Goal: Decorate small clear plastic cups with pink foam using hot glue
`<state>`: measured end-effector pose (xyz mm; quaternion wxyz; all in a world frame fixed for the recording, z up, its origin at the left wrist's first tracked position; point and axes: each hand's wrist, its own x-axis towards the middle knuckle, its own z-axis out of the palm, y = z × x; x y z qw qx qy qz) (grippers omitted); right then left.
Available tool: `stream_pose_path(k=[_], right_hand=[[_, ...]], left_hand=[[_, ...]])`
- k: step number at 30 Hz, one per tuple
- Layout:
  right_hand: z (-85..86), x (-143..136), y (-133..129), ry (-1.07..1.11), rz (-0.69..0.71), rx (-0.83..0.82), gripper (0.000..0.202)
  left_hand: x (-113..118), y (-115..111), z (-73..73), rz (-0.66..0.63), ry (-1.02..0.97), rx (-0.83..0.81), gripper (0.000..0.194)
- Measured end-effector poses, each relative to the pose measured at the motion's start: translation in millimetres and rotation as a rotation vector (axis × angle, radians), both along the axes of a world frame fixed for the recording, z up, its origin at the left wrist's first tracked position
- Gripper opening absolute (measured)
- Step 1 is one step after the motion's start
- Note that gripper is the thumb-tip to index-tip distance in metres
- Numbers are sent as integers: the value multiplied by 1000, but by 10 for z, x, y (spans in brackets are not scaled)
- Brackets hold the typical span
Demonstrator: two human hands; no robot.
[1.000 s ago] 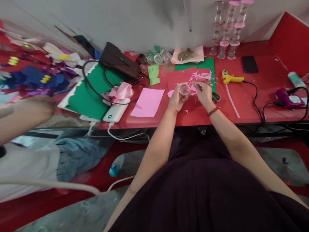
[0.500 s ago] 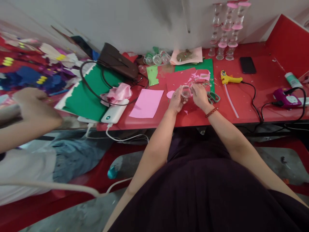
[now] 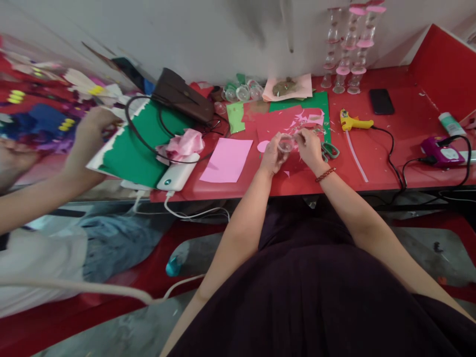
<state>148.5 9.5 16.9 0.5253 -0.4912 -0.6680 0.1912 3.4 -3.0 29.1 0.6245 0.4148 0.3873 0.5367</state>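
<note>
My left hand is closed around a small clear plastic cup, its round opening facing up toward me. Close by on the right, my right hand has its fingertips pinched together at the cup's rim; what lies between them is too small to make out. A pink paper circle lies just left of my left hand. Scissors with grey-green handles rest beside my right wrist. Behind both hands, pink paper scraps are strewn over red and green sheets.
A yellow glue gun with its cord and a black phone lie to the right. Joined clear cups stand against the wall. Pink paper and a white power bank lie left. A co-worker's hand reaches over the table.
The co-worker's arm has moved right and farther over the table, to the green sheet's edge. My two hands stay at the cup, with only slight finger movement.
</note>
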Motion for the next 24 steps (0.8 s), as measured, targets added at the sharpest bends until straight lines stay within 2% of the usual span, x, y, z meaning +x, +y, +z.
stream_pose_path(k=[5, 11, 15, 18, 24], right_hand=[[52, -29, -93, 44, 121, -35, 31], [24, -35, -64, 89, 24, -119, 38], [21, -39, -72, 168, 116, -197, 41], [38, -39, -95, 87, 168, -132, 39], [59, -15, -92, -127, 115, -35, 27]], left_hand=[[4, -22, -62, 36, 5, 68, 49], [18, -34, -83, -6, -1, 208, 54], [15, -10, -96, 68, 60, 265, 48], [-3, 3, -126, 147, 90, 261, 46], [-26, 22, -123, 178, 84, 211, 58]])
